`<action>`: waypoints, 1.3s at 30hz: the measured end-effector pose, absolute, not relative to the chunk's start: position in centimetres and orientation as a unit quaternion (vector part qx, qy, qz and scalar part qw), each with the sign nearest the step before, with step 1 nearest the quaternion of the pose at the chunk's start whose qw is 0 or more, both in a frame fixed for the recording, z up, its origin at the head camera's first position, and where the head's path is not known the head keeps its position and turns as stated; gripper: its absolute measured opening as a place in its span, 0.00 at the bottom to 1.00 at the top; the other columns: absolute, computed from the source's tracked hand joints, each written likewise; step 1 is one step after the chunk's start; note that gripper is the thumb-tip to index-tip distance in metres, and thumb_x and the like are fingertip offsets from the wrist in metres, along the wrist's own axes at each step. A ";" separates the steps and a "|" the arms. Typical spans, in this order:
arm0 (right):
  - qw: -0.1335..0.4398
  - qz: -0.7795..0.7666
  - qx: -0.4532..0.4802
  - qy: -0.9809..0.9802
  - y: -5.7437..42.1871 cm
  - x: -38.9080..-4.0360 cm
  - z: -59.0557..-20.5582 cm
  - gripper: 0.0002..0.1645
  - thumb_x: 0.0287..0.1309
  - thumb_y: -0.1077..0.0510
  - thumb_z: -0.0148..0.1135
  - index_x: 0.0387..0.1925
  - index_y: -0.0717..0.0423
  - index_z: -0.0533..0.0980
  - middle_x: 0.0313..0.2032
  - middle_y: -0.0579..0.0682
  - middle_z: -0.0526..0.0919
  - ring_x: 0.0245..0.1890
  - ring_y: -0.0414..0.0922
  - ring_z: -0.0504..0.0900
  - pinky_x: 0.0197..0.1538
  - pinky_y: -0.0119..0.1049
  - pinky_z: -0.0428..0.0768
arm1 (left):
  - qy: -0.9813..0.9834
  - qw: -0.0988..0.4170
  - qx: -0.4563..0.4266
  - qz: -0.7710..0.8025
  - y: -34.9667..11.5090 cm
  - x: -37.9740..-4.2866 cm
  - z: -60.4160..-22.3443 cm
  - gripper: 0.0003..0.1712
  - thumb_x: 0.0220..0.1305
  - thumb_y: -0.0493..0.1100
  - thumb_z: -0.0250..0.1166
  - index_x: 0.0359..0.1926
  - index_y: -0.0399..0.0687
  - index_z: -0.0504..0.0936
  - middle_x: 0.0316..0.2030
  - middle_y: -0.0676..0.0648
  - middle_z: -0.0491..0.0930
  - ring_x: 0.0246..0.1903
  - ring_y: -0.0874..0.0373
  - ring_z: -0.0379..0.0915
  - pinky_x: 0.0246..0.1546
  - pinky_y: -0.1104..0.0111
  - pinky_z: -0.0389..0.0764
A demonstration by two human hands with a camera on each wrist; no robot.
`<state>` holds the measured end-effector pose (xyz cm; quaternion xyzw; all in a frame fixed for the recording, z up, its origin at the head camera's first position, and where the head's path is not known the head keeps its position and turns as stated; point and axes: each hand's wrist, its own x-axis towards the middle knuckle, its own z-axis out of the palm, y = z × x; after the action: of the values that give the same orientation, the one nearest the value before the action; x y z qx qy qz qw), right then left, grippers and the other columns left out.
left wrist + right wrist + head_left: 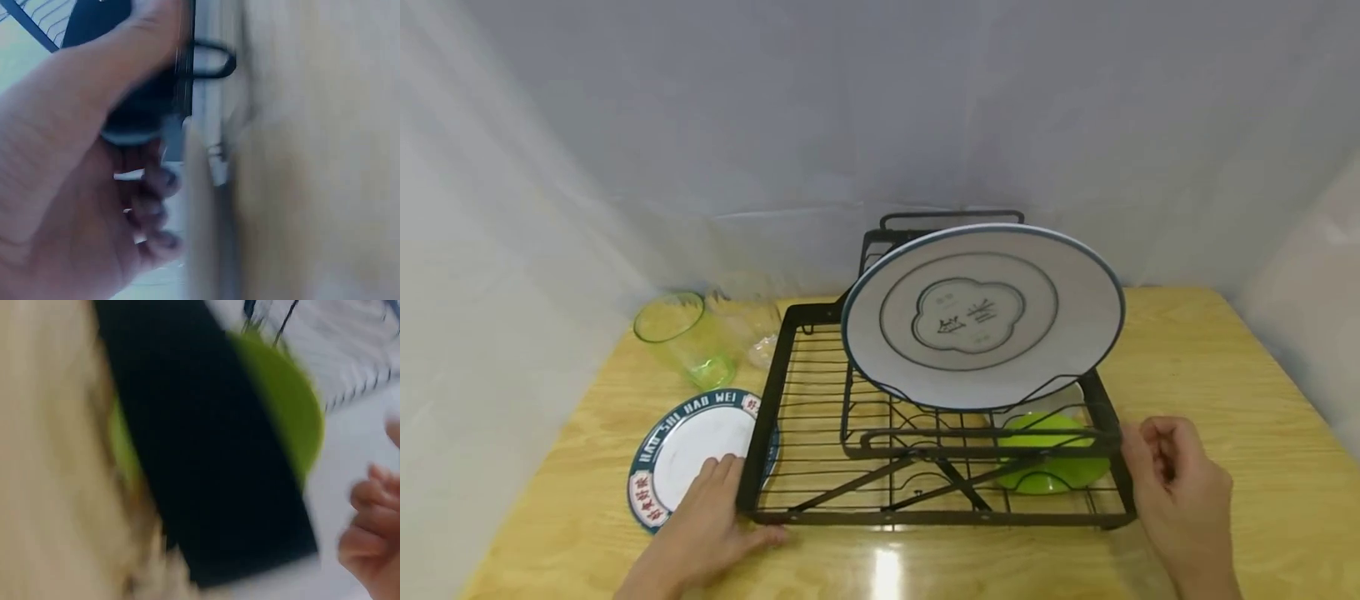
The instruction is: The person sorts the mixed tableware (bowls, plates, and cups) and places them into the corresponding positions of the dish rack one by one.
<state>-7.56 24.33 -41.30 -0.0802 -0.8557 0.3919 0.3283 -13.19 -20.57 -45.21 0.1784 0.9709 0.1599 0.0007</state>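
Note:
A black wire dish rack [936, 518] stands before me, with a large white plate [985, 242] tilted in its upper tier. My left hand [703, 517] grips the rack's front left corner, thumb at the front and fingers along the side. In the left wrist view, that thumb lies across the black corner [140, 106]. At the front right corner my right hand [1183, 492] has its thumb side against the rack, other fingers loosely curled. These fingers [372, 519] show apart from the blurred black bar [200, 437] in the right wrist view.
A green bowl [1048, 479] shows through the wires at the rack's right. Left of the rack lies a blue-rimmed plate [700, 450], partly overlapped by my left hand. Behind it stand a green-tinted glass [681, 333] and a clear glass [748, 321]. A pale curtain [820, 125] hangs behind the table.

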 end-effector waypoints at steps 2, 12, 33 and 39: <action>0.237 0.344 -0.069 -0.906 26.1 -6.8 -41.6 0.15 0.61 0.58 0.64 0.38 0.63 0.68 0.22 0.46 0.68 0.19 0.35 0.62 0.21 0.27 0.60 | 0.962 0.024 0.194 0.192 -20.8 -13.4 -44.6 0.55 0.33 0.73 0.73 0.50 0.32 0.71 0.40 0.45 0.71 0.42 0.50 0.66 0.49 0.55 0.74; 0.026 0.258 -0.033 -0.965 28.0 -6.6 -42.4 0.58 0.31 0.42 0.82 0.51 0.66 0.55 0.32 0.54 0.64 0.29 0.45 0.65 0.27 0.32 0.64 | 0.947 0.006 0.188 0.260 -23.7 -15.8 -41.2 0.26 0.47 0.36 0.76 0.41 0.34 0.69 0.35 0.43 0.70 0.33 0.53 0.69 0.34 0.62 0.76; -0.027 0.266 -0.066 -0.961 28.2 -5.6 -45.9 0.63 0.33 0.28 0.74 0.56 0.70 0.59 0.48 0.71 0.76 0.49 0.70 0.75 0.47 0.64 0.73 | 0.803 -0.127 -0.233 0.534 -23.5 -24.1 -42.2 0.49 0.54 0.53 0.72 0.66 0.39 0.54 0.66 0.39 0.57 0.64 0.46 0.55 0.60 0.55 0.65; -0.034 0.272 -0.077 -0.959 28.2 -5.7 -46.0 0.65 0.32 0.27 0.74 0.57 0.69 0.58 0.50 0.72 0.74 0.50 0.70 0.73 0.49 0.65 0.72 | 0.779 -0.120 -0.235 0.568 -23.2 -24.7 -44.9 0.50 0.53 0.52 0.73 0.66 0.42 0.53 0.67 0.40 0.55 0.66 0.46 0.55 0.62 0.55 0.64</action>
<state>-5.71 28.24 -45.95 -0.0772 -0.9586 0.2718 -0.0342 -24.67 -23.17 -44.86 -0.2355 0.7791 0.5684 -0.1204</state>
